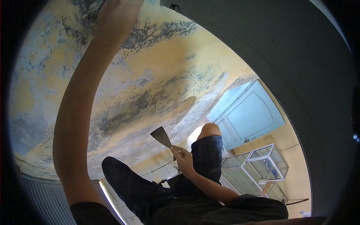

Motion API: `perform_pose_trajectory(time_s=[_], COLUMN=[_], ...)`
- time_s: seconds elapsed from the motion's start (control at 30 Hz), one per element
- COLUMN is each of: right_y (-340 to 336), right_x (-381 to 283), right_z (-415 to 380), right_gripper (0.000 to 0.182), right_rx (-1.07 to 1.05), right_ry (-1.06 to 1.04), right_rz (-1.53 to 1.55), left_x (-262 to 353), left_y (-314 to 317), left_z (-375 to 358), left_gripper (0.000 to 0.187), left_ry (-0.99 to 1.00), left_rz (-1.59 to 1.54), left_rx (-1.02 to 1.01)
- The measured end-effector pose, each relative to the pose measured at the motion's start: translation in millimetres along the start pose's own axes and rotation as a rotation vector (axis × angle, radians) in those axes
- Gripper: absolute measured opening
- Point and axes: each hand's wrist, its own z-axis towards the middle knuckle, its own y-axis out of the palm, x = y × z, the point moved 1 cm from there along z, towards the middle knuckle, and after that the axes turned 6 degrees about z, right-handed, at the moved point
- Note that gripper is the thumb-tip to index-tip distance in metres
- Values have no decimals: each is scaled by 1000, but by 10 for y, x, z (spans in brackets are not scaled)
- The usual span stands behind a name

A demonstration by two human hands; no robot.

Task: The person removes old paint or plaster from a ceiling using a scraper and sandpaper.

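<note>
My right hand is closed around the handle of a putty knife, low in front of my body. The knife's flat metal blade points up and to the left, apart from the wall. My left arm reaches up along the stained, peeling wall, and my left hand is at the top edge of the view, against the wall. Its fingers are cut off by the frame, so what they do does not show.
A dark panel curves along the upper right. Beyond my knees are a light blue door and a glass display case. Corrugated metal stands at the lower left. Floor tiles show below.
</note>
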Motion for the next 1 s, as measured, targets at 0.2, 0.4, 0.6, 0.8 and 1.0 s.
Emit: perform_pose_trajectory(time_s=[0.2,0.4,0.6,0.8,1.0], right_y=[10,28,12,9,5], right_x=[-79,-59,3,-135,-94], right_z=[58,24,6,3,13], right_gripper=[33,32,31,32,34], right_rx=[25,25,-9,9,68], right_ry=[-17,12,-12,-28,36], right_rz=[28,7,14,22,35], left_x=[299,106,-33,584,1333], left_y=[508,496,485,366,-172], left_z=[-690,-521,-230,-1134,-2451], left_gripper=[60,65,72,58,54], left_ry=[214,215,143,238,-373], left_rz=[196,96,369,214,-447], left_rx=[-102,-10,-123,-314,-441])
